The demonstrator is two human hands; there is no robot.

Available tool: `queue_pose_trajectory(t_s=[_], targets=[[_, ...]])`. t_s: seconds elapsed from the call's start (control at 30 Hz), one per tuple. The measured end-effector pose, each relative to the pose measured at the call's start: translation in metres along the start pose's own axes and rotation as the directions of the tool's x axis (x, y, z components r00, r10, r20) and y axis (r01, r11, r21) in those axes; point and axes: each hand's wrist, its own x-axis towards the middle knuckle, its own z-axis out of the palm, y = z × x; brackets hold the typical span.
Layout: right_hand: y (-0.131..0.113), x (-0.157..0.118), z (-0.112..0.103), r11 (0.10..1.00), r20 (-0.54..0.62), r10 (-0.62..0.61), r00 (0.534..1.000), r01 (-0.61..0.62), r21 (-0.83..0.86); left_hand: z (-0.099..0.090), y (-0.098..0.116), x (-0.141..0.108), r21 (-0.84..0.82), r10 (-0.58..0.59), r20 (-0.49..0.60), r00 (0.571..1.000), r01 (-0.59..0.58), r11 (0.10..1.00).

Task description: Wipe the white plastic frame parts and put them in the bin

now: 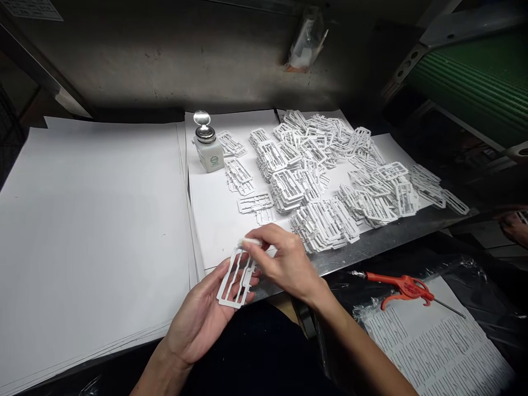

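My left hand (pixel 203 313), palm up with its fingers curled beneath, holds a thin white slotted plastic frame (pixel 243 278). The frame is tilted, with long openings and a small tab on its right side. At its upper end my right hand (pixel 284 258) pinches a small white piece (pixel 250 242) between thumb and fingers. That piece looks soft like a folded wipe, but its kind is not clear, and the fingertips hide part of it. Just beyond my hands lie a few similar loose frames (pixel 256 203), next to a stack of frames (pixel 324 223).
A pump bottle (pixel 209 151) with its metal lid up stands on white paper (pixel 94 220). Heaped frames (pixel 313 135) cover the back right. A red air blow gun (pixel 406 287) rests over black plastic and a sheet of packed parts (pixel 445 346). Another person's hand (pixel 513 226) shows far right.
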Motion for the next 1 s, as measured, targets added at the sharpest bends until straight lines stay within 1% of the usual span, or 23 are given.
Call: queue_pose_trajectory(t_s=[0.07, 0.1, 0.13, 0.17, 0.2, 0.23, 0.27, 0.3, 0.33, 0.37, 0.4, 0.43, 0.47, 0.57, 0.63, 0.7, 0.8, 0.87, 0.9, 0.93, 0.97, 1.0], targets=[[-0.002, 0.001, 0.003, 1.0, 0.048, -0.006, 0.999, 0.007, -0.015, 0.0, -0.002, -0.001, 0.067, 0.054, -0.023, 0.998, -0.052, 0.996], [-0.001, 0.0, 0.003, 1.0, 0.054, 0.008, 0.998, -0.008, -0.011, -0.001, -0.004, -0.001, 0.134, 0.091, -0.038, 0.995, -0.085, 0.987], [0.002, 0.0, 0.002, 0.999, 0.042, 0.034, 0.999, -0.034, 0.009, -0.002, -0.006, -0.002, 0.229, 0.145, -0.056, 0.988, -0.129, 0.965], [0.005, -0.002, 0.0, 0.996, 0.021, 0.07, 0.997, -0.071, 0.048, -0.004, -0.008, -0.002, 0.346, 0.224, -0.075, 0.972, -0.186, 0.92], [0.008, -0.003, -0.003, 0.988, 0.001, 0.112, 0.994, -0.112, 0.103, -0.006, -0.01, -0.002, 0.477, 0.331, -0.091, 0.939, -0.25, 0.842], [0.011, -0.005, -0.006, 0.975, -0.014, 0.154, 0.988, -0.15, 0.167, -0.008, -0.013, -0.002, 0.613, 0.451, -0.095, 0.888, -0.304, 0.729], [0.013, -0.007, -0.008, 0.956, -0.02, 0.188, 0.982, -0.178, 0.234, -0.011, -0.015, -0.002, 0.738, 0.565, -0.075, 0.821, -0.335, 0.585], [0.015, -0.009, -0.01, 0.933, -0.017, 0.216, 0.976, -0.202, 0.298, -0.012, -0.018, -0.001, 0.835, 0.655, -0.032, 0.755, -0.34, 0.432], [0.016, -0.011, -0.011, 0.908, -0.009, 0.242, 0.97, -0.223, 0.355, -0.014, -0.02, 0.0, 0.899, 0.715, 0.027, 0.699, -0.329, 0.288], [0.016, -0.013, -0.011, 0.881, 0.001, 0.267, 0.964, -0.245, 0.404, -0.015, -0.023, 0.001, 0.936, 0.748, 0.093, 0.657, -0.314, 0.16], [0.017, -0.014, -0.01, 0.855, 0.007, 0.293, 0.956, -0.265, 0.445, -0.015, -0.024, 0.003, 0.951, 0.763, 0.158, 0.627, -0.305, 0.054], [0.017, -0.015, -0.008, 0.831, 0.008, 0.32, 0.947, -0.285, 0.478, -0.015, -0.026, 0.004, 0.952, 0.77, 0.215, 0.6, -0.306, -0.028], [0.017, -0.016, -0.007, 0.809, 0.007, 0.344, 0.939, -0.301, 0.505, -0.015, -0.027, 0.004, 0.947, 0.775, 0.261, 0.575, -0.309, -0.09], [0.019, -0.018, -0.003, 0.759, 0.0, 0.402, 0.916, -0.333, 0.559, -0.014, -0.03, 0.005, 0.928, 0.784, 0.35, 0.513, -0.303, -0.216], [0.021, -0.019, -0.001, 0.733, 0.002, 0.433, 0.901, -0.353, 0.581, -0.013, -0.031, 0.006, 0.917, 0.789, 0.385, 0.48, -0.295, -0.268], [0.022, -0.02, -0.001, 0.712, 0.01, 0.458, 0.889, -0.373, 0.595, -0.013, -0.032, 0.007, 0.912, 0.79, 0.4, 0.464, -0.288, -0.293], [0.02, -0.023, 0.002, 0.679, 0.044, 0.475, 0.879, -0.398, 0.618, -0.012, -0.035, 0.009, 0.916, 0.795, 0.393, 0.463, -0.276, -0.292], [0.018, -0.025, 0.007, 0.661, 0.065, 0.479, 0.876, -0.408, 0.63, -0.011, -0.036, 0.01, 0.926, 0.805, 0.364, 0.469, -0.272, -0.26], [0.018, -0.027, 0.01, 0.662, 0.061, 0.478, 0.876, -0.405, 0.631, -0.01, -0.036, 0.011, 0.936, 0.813, 0.332, 0.479, -0.271, -0.222], [0.017, -0.028, 0.013, 0.671, 0.041, 0.477, 0.878, -0.394, 0.628, -0.01, -0.035, 0.011, 0.949, 0.816, 0.282, 0.504, -0.269, -0.162], [0.017, -0.029, 0.015, 0.688, 0.011, 0.473, 0.881, -0.377, 0.62, -0.009, -0.034, 0.01, 0.961, 0.809, 0.214, 0.547, -0.264, -0.075], [0.017, -0.03, 0.018, 0.71, -0.028, 0.468, 0.883, -0.357, 0.608, -0.009, -0.032, 0.01, 0.965, 0.785, 0.132, 0.605, -0.259, 0.037]])
